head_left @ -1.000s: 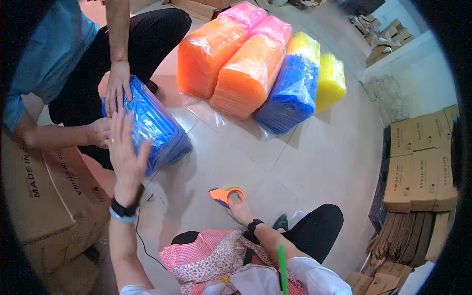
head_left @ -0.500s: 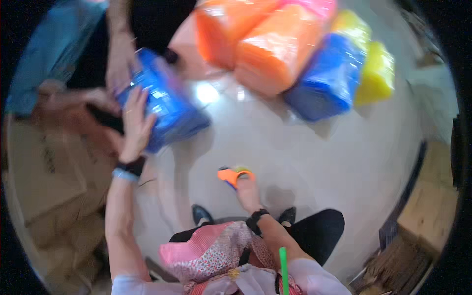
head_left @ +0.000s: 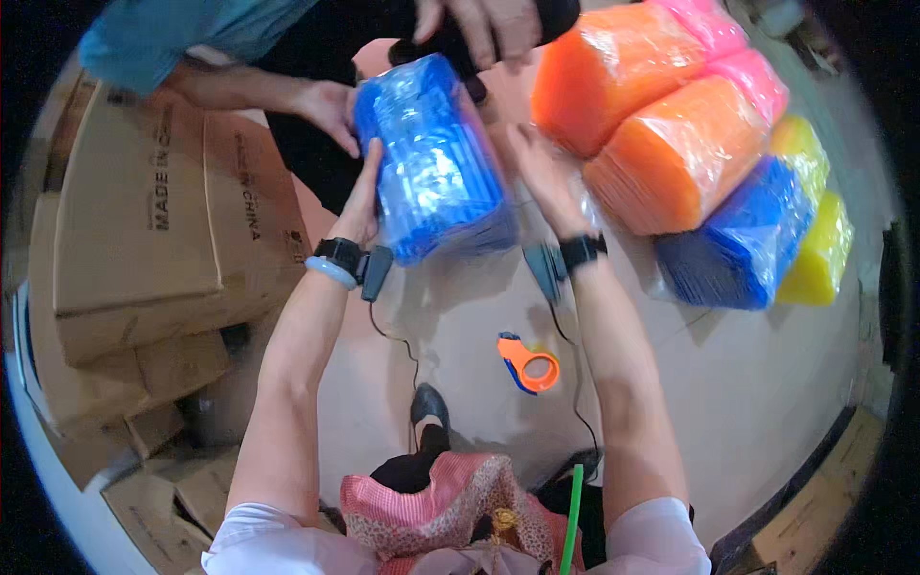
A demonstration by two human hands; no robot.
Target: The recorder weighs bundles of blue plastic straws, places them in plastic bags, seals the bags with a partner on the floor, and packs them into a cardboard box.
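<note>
A blue bundle (head_left: 436,163) in clear plastic wrap is in front of me, its top leaning away. My left hand (head_left: 363,201) presses along its left side, with some fingers hidden behind it. To the right of the bundle, my right hand (head_left: 554,187) is open and holds nothing, close to a wrapped orange bundle (head_left: 671,158). A co-worker's hand (head_left: 331,110) touches the blue bundle's upper left side. That person's other hand (head_left: 489,27) hovers beyond it. On the floor between my forearms lies an orange tape dispenser (head_left: 518,357).
Wrapped bundles stand at the right: another orange one (head_left: 613,72), pink ones (head_left: 757,81), a blue one (head_left: 743,240) and yellow ones (head_left: 824,254). Cardboard boxes (head_left: 144,240) are stacked at the left. More cardboard (head_left: 824,508) lies at lower right. Thin cables hang from my wrists.
My right hand has let go of the tape dispenser, now on the floor, and reached forward beside the blue bundle. The bundle has turned more upright. One co-worker's hand has lifted off it.
</note>
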